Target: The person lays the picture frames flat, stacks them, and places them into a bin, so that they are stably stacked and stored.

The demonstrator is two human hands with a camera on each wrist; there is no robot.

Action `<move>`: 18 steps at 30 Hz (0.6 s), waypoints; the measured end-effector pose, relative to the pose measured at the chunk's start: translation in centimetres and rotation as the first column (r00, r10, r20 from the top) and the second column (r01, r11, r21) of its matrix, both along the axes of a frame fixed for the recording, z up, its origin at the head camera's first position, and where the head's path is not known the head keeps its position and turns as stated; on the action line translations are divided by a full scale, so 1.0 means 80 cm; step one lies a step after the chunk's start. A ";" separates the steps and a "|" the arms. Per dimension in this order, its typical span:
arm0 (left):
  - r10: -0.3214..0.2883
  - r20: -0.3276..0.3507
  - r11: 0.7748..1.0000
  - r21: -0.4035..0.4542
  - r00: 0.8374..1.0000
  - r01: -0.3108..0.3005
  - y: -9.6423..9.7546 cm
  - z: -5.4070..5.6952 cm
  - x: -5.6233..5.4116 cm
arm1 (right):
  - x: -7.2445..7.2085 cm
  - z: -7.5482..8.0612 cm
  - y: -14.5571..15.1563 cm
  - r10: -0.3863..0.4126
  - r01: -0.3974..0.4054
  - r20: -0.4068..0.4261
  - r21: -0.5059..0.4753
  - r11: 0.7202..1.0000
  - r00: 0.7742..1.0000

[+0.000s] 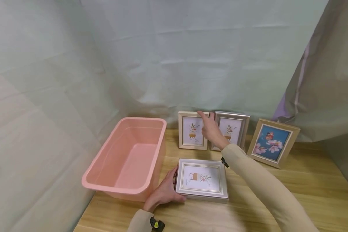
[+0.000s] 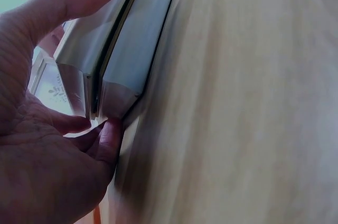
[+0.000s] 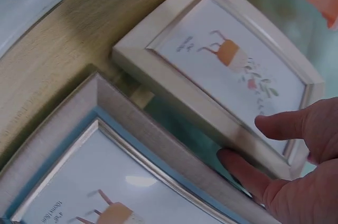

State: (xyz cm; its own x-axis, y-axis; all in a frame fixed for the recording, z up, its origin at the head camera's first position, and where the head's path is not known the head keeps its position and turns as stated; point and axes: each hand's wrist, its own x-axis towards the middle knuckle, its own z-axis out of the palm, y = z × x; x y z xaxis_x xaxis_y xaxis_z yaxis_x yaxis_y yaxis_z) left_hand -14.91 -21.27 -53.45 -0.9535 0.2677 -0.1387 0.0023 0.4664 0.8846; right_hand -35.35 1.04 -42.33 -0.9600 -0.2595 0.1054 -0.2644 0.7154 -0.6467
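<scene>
Two silver picture frames lie flat, one on top of the other, on the wooden table. At their left end is my left hand, thumb along the near side. The left wrist view shows its fingertips at the corner of the lower picture frame. Behind the stack stands a cream picture frame with a potted-plant print. My right hand grips its upper right edge, thumb over the front and a finger along the side. Close to its right is a grey-brown picture frame with the same kind of print.
A pink plastic basin stands at the left, right beside my left hand. Further right, a gold picture frame with a bird and blossoms leans upright. Pale cloth hangs behind the table.
</scene>
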 end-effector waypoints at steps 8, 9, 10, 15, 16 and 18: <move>0.011 0.006 1.000 0.003 1.000 -0.011 0.003 0.001 0.000 | -0.007 -0.007 0.000 -0.002 0.001 -0.019 -0.038 0.999 1.000; 0.011 0.007 1.000 0.004 1.000 -0.011 0.003 0.001 0.000 | -0.007 -0.007 0.000 0.000 -0.001 -0.025 -0.038 0.999 1.000; 0.011 0.007 1.000 0.003 1.000 -0.011 0.003 0.001 0.000 | -0.007 -0.007 0.001 0.002 -0.003 -0.030 -0.038 0.999 1.000; 0.008 0.010 1.000 0.018 1.000 -0.008 0.003 0.000 -0.002 | -0.002 -0.008 0.006 0.028 -0.030 -0.066 -0.030 0.999 0.997; 0.007 0.012 1.000 0.021 1.000 -0.007 0.002 0.000 -0.002 | -0.001 -0.008 0.008 0.036 -0.039 -0.077 -0.027 0.999 0.996; 0.006 0.013 1.000 0.025 1.000 -0.007 0.002 0.000 -0.002 | 0.003 -0.008 0.009 0.055 -0.058 -0.102 -0.025 0.998 0.993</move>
State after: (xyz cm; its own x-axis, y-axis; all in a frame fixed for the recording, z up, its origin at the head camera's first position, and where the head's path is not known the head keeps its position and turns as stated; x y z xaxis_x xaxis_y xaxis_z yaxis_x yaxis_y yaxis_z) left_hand -15.08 -21.10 -53.47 -0.9534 0.2649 -0.1444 -0.0123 0.4443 0.8958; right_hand -35.13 1.80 -42.96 -0.9279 -0.3088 0.2091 -0.3691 0.6796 -0.6340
